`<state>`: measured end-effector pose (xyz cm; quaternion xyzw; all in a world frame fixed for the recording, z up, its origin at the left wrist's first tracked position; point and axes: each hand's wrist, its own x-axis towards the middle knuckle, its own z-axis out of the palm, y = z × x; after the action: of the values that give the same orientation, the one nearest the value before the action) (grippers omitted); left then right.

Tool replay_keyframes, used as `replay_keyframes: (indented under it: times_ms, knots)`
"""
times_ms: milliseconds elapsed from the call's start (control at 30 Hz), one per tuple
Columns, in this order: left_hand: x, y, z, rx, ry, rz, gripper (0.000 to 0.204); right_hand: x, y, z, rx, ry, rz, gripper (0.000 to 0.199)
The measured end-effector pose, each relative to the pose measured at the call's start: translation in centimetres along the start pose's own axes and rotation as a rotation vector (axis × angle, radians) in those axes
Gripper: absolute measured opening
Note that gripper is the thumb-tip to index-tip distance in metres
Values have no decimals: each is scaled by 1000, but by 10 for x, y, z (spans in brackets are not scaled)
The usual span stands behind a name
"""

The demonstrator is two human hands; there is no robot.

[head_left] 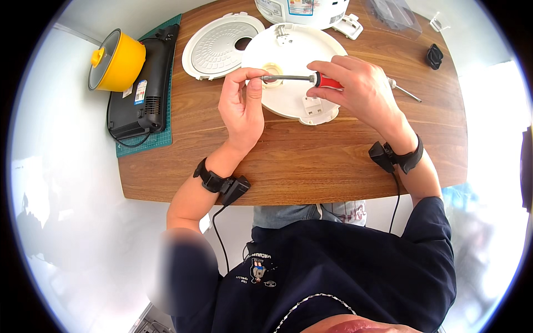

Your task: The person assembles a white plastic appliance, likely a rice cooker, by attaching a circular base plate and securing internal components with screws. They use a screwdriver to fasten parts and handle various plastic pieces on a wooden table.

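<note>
A screwdriver with a red handle (327, 81) lies level across the space between my hands. My right hand (363, 89) is closed round its handle. My left hand (242, 111) pinches the tip of the metal shaft between thumb and forefinger; whether a small screw sits there is too small to tell. Beneath both hands rests a round white plastic cover (305, 53), inner side up, with a cream ring (273, 69) near its left side and a metal hinge bracket (284, 38) at its far edge. Just left of it is a second round panel (214, 50), ribbed and pale grey.
A white appliance body (311, 19) stands at the back. To the left, a yellow pot (127, 64) and a black appliance (133, 111) are on a green mat (164, 136). Another screwdriver (410, 93), a black part (435, 56) and a clear plastic tray (391, 16) lie right.
</note>
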<state>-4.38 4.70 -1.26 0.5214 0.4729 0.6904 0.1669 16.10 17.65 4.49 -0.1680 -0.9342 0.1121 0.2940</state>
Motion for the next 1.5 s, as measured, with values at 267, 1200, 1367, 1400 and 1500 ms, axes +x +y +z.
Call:
replay_keyframes:
  times_ms: [267,1200,1367,1400,1500]
  knots:
    - [2,-3,-5,90,-21,73,11,-3,4,-1,52,-20,-1,37]
    - [4,-2,-8,-143,75,-86,24,2,30,-21,681,56,261,27]
    - [6,5,-4,-154,35,-100,40,1,32,-20,898,26,406,27]
    - [8,5,-2,-98,32,-37,44,2,33,-21,968,35,414,27]
    - [12,-2,-6,67,27,80,50,2,40,-28,1148,77,433,25]
